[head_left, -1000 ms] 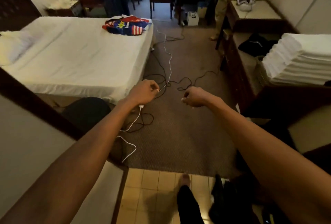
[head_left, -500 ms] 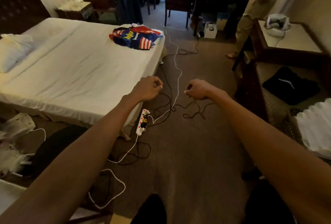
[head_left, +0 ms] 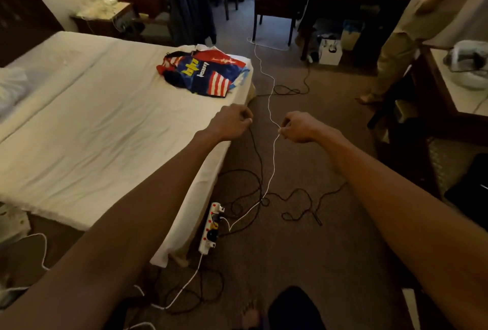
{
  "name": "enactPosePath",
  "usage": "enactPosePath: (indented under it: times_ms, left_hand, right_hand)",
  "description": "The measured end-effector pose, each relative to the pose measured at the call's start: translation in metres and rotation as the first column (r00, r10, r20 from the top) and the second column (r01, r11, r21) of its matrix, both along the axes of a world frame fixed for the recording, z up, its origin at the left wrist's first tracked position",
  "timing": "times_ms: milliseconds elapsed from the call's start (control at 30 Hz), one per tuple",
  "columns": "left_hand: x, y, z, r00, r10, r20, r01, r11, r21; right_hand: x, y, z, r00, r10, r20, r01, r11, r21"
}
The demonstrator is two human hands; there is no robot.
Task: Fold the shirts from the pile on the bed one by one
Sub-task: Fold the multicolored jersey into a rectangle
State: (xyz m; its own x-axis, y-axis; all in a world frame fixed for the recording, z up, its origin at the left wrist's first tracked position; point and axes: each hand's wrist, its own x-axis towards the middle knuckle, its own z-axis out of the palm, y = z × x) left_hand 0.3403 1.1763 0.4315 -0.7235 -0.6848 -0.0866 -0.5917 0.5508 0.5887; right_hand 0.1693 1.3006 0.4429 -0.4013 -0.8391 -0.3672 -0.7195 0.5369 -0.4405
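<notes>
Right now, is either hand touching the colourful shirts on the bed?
No, left hand and right hand hang apart from the red-and-blue shirt pile.

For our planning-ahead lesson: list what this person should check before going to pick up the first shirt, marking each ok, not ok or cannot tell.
1. Hands free: left hand and right hand curled, holding nothing: ok.
2. Shirt pile in reach: it lies beyond both hands: not ok.
3. Walking path clear: cables and power strip on the carpet: not ok.
4. Folding room on bed: bare space beside pile: ok.
5. Shirt count: cannot tell.
</notes>
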Motion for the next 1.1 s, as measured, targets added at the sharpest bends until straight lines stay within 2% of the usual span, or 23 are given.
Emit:
enactPosePath:
  times_ms: [400, 500, 633, 833, 1100]
  left_hand:
    - [-0.145, -0.275, -0.038, 0.979, 0.205, 0.0, -0.205, 0.979, -0.004]
    - [-0.171, -0.333, -0.042, 0.967, 0.254, 0.005, -0.254, 0.967, -0.004]
    - [-0.196, -0.412, -0.045, 0.942, 0.335, 0.006, -0.335, 0.942, 0.025]
    - [-0.234, -0.543, -0.071, 0.93, 0.367, 0.037, -0.369, 0.928, 0.059]
    - [-0.279, -0.758, -0.107, 0.88, 0.474, 0.021, -0.473, 0.876, 0.09]
  right_hand:
    - [-0.176, -0.295, -0.011, 0.984, 0.175, 0.035, -0.174, 0.984, -0.026]
    - [-0.215, -0.368, -0.01, 0.983, 0.173, 0.059, -0.173, 0.985, 0.0]
    - [-0.245, -0.46, -0.012, 0.967, 0.251, 0.041, -0.252, 0.967, 0.031]
    - [-0.286, -0.594, -0.032, 0.943, 0.331, 0.034, -0.332, 0.941, 0.065]
    - [-0.336, -0.834, -0.081, 0.923, 0.384, 0.011, -0.383, 0.918, 0.103]
